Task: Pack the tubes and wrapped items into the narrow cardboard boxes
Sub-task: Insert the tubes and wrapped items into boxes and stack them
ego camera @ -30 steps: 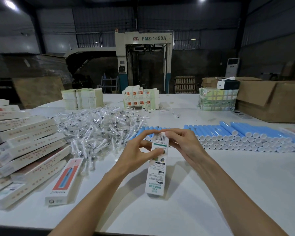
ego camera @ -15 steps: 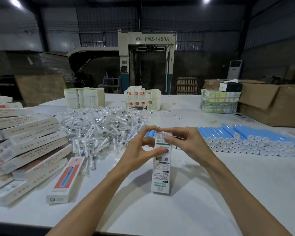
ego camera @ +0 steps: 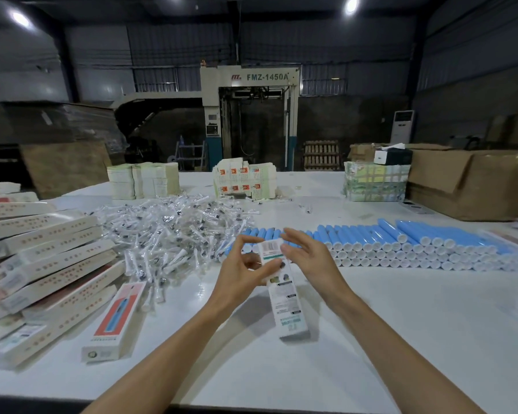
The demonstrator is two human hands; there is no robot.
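Note:
A narrow white cardboard box (ego camera: 285, 297) stands tilted on the table's middle, its lower end on the surface. My left hand (ego camera: 242, 273) pinches its upper part with thumb and fingers. My right hand (ego camera: 308, 258) touches the top end of the box with its fingertips, fingers nearly straight. Behind the hands lie rows of blue tubes (ego camera: 401, 243) with white caps. A heap of clear-wrapped items (ego camera: 168, 231) spreads at the centre left.
Several filled narrow boxes (ego camera: 42, 264) are stacked at the left, one with a red face (ego camera: 115, 321) lying nearest. Flat box blanks (ego camera: 243, 180) and paper stacks (ego camera: 141, 180) stand at the back. A big brown carton (ego camera: 473, 183) sits at the far right.
The box has tipped so its lower end points right. My right hand's fingers have straightened and lifted at the box top. The camera has shifted slightly.

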